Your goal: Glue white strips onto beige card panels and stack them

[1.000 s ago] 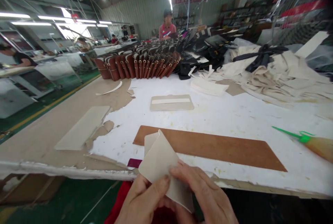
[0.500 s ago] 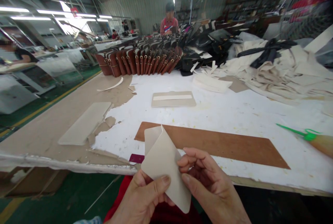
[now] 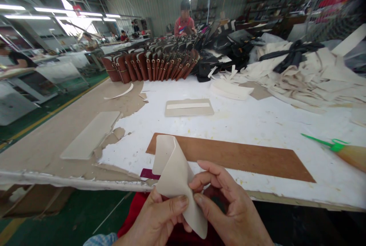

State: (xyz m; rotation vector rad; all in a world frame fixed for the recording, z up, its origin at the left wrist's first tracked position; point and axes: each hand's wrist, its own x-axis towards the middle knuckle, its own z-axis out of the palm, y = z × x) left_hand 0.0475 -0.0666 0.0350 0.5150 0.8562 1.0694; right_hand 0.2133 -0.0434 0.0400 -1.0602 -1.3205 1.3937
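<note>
Both my hands hold a folded cream sheet of lining material [image 3: 174, 175] just in front of the table's near edge. My left hand [image 3: 158, 215] pinches it with the thumb on its lower part. My right hand [image 3: 228, 208] grips it from the right, thumb and fingers curled against its edge. Behind the sheet a long brown board [image 3: 243, 158] lies flat on the white table [image 3: 243, 124]. A dark red piece [image 3: 148, 173] peeks out under the sheet at the table edge.
A tan rectangular piece with a white strip [image 3: 188, 107] lies mid-table. A cream panel [image 3: 91, 134] lies to the left. A green-handled brush [image 3: 337, 149] is at right. A row of brown wallets [image 3: 151, 67], black bags and piled cream fabric [image 3: 309, 78] fill the far side, where a person [image 3: 184, 23] works.
The sheet has been folded tighter and tilted. My right hand's fingers have shifted from covering its lower part to pinching its right edge; the view has dropped slightly.
</note>
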